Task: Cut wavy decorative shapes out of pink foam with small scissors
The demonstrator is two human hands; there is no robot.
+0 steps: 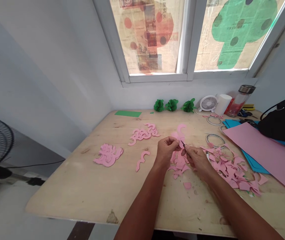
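We see a curved strip of pink paper [181,128] held over the desk [87,193], right of its middle; the long axis runs near to far, and the free far end hooks to the right. The left hand [167,147] pinches the near part between thumb and fingers. The right hand [196,156] grips small scissors [183,144], of which we make out only dark blades, pointing far and left at the paper. Both forearms enter from the near side and slant inward, so that the hands almost meet. Beneath them we find pink cuttings [179,161]; to the right lies a heap of scraps [232,170]. To the left we note one wavy strip [139,164], a loose pile of cut shapes [142,134] and, farther left, a stack [110,160]. Three green paper ornaments [171,105] line the far edge.
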